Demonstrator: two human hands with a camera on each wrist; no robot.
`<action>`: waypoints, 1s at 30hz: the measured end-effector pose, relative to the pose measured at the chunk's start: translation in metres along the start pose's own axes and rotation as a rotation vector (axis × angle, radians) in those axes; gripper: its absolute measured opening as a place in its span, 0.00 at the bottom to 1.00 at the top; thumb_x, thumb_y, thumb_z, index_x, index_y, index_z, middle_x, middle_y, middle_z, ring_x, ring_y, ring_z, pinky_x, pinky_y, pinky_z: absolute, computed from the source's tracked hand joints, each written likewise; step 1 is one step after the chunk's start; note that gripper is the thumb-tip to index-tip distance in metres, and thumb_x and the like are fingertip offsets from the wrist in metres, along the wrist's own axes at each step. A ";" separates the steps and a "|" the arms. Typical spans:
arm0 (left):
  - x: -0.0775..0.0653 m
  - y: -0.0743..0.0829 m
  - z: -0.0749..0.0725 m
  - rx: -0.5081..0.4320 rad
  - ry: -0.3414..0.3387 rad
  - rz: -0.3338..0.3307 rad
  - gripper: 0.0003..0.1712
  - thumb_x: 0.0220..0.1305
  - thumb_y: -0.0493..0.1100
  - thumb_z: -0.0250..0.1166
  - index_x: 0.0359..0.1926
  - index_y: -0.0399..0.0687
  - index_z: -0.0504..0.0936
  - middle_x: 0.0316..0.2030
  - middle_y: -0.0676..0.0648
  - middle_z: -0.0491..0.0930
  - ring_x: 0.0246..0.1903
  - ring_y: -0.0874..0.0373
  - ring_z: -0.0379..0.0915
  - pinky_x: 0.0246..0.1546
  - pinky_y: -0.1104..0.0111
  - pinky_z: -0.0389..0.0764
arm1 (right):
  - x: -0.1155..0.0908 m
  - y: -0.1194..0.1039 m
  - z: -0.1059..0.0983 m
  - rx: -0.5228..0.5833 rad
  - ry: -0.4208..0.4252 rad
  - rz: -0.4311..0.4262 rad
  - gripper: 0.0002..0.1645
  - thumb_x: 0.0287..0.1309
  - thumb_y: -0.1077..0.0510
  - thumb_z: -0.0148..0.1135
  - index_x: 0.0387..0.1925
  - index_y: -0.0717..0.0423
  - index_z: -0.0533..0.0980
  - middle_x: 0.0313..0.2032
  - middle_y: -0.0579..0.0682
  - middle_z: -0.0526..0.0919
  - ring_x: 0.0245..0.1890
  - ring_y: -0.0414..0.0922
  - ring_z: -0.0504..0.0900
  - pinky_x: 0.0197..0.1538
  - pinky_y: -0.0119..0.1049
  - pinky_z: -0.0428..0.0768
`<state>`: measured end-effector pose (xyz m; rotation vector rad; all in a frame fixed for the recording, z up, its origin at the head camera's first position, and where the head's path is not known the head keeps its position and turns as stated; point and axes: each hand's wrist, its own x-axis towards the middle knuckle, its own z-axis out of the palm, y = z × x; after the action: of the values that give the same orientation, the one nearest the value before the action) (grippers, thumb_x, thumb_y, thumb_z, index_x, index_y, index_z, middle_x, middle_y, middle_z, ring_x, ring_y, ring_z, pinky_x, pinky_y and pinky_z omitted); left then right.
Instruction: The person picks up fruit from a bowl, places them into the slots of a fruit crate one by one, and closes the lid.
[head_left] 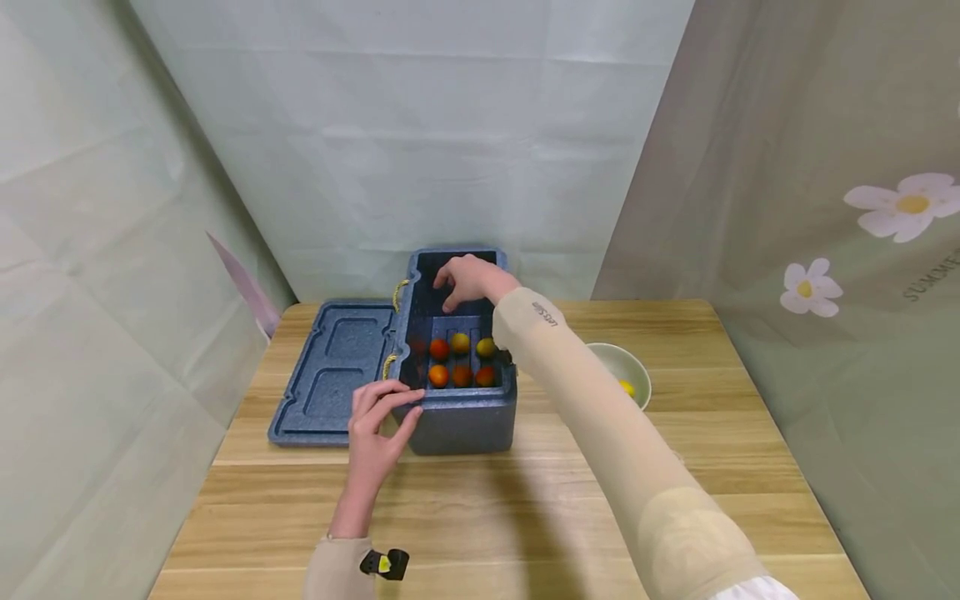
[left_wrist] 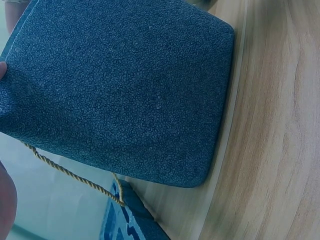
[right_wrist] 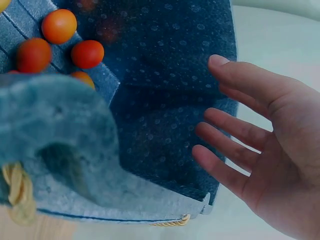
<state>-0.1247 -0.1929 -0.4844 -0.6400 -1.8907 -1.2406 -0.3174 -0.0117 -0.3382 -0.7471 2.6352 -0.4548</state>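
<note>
While the left hand [head_left: 375, 429] grips the near left corner of the blue box [head_left: 461, 429], fingers on the rim, the right hand [head_left: 476, 279] hangs over its far end, released and grasping nothing. Six round red, orange and yellow fruits [head_left: 438, 377] sit on the near part of the box floor, so I'd judge the step is handling them one by one, though I can't tell whether into or out. Next calls for a light pinch on one piece, clear of its neighbours.

Box [head_left: 462, 429] partly behind right sleeve [head_left: 592, 400]
</note>
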 end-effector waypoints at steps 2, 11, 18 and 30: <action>0.000 0.000 0.000 0.001 0.004 0.001 0.21 0.38 0.21 0.73 0.38 0.38 0.88 0.39 0.36 0.80 0.45 0.44 0.67 0.55 0.71 0.63 | -0.001 -0.001 -0.001 -0.003 0.000 -0.003 0.30 0.61 0.53 0.68 0.65 0.49 0.74 0.64 0.54 0.75 0.63 0.50 0.74 0.64 0.46 0.75; 0.000 0.000 -0.002 0.003 0.006 -0.004 0.22 0.37 0.20 0.73 0.38 0.37 0.88 0.39 0.36 0.80 0.45 0.44 0.66 0.55 0.71 0.62 | -0.006 0.000 -0.013 -0.026 0.013 -0.025 0.29 0.61 0.52 0.67 0.64 0.46 0.74 0.63 0.53 0.75 0.62 0.50 0.74 0.63 0.44 0.75; -0.001 -0.002 -0.003 -0.004 0.003 0.000 0.22 0.38 0.22 0.74 0.39 0.39 0.88 0.40 0.37 0.80 0.45 0.45 0.67 0.55 0.70 0.63 | -0.012 0.006 -0.026 -0.004 0.034 -0.050 0.30 0.60 0.52 0.68 0.64 0.47 0.74 0.64 0.56 0.75 0.64 0.52 0.73 0.64 0.46 0.74; 0.000 -0.001 -0.002 0.009 0.005 -0.008 0.22 0.36 0.20 0.73 0.37 0.37 0.88 0.39 0.36 0.80 0.45 0.44 0.67 0.55 0.72 0.62 | -0.036 0.033 -0.043 0.028 0.095 -0.050 0.29 0.61 0.53 0.67 0.64 0.49 0.74 0.64 0.57 0.75 0.61 0.53 0.75 0.62 0.46 0.75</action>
<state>-0.1248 -0.1950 -0.4848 -0.6252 -1.8956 -1.2368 -0.3216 0.0437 -0.3045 -0.8029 2.6967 -0.5532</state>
